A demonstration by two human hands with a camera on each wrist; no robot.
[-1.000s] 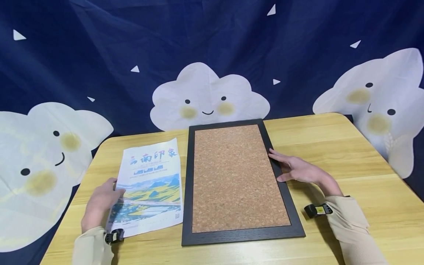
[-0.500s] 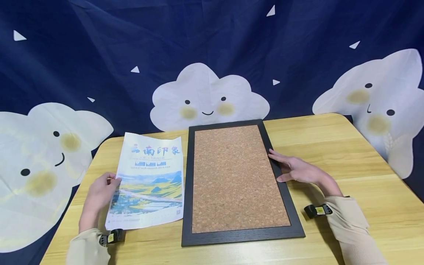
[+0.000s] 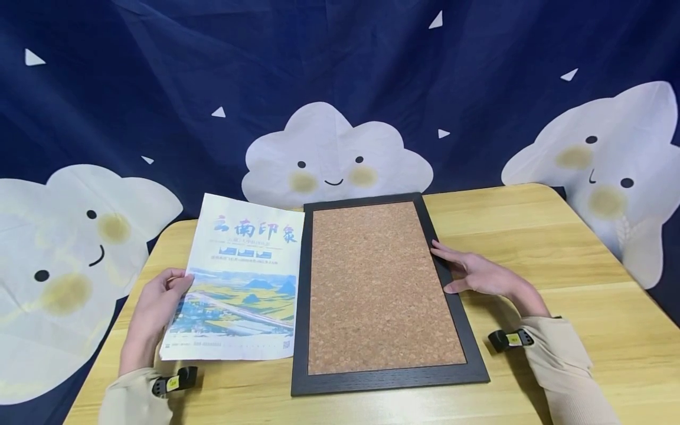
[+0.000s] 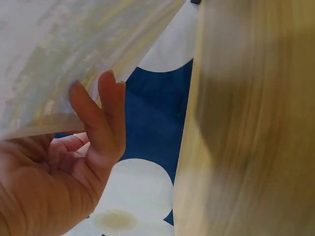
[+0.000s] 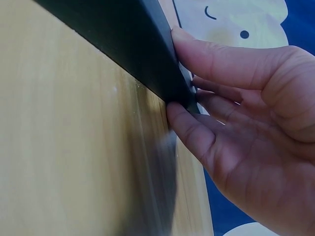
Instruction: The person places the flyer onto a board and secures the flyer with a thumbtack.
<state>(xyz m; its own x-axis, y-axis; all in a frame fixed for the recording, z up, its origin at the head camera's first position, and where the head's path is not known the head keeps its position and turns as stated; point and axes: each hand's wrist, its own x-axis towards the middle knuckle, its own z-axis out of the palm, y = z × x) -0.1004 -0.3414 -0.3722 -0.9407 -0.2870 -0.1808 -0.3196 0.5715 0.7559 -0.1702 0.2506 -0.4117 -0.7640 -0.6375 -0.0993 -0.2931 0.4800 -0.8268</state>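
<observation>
A printed poster (image 3: 239, 289) with large coloured lettering over a landscape stands left of a cork board (image 3: 382, 295) in a black frame. At the poster's left edge, my left hand (image 3: 159, 301) pinches the sheet. In the left wrist view the poster (image 4: 54, 59) shows its underside, raised above the table, with two fingers in front of it. The poster's upper right corner overlaps the frame's left side in the head view. Across the board, my right hand (image 3: 480, 271) rests its thumb and extended fingertips against the frame's right edge. The right wrist view shows these fingertips along the dark frame (image 5: 133, 44).
The light wooden table (image 3: 574, 283) carries the framed board near its middle. Behind it hangs a dark blue curtain (image 3: 372, 59) printed with smiling clouds. Small black cameras (image 3: 183, 378) are strapped at both wrists, over beige sleeves.
The left hand has lifted and turned the poster, raising its far edge and shifting its upper right corner over the frame's side. The right hand and board stay in place.
</observation>
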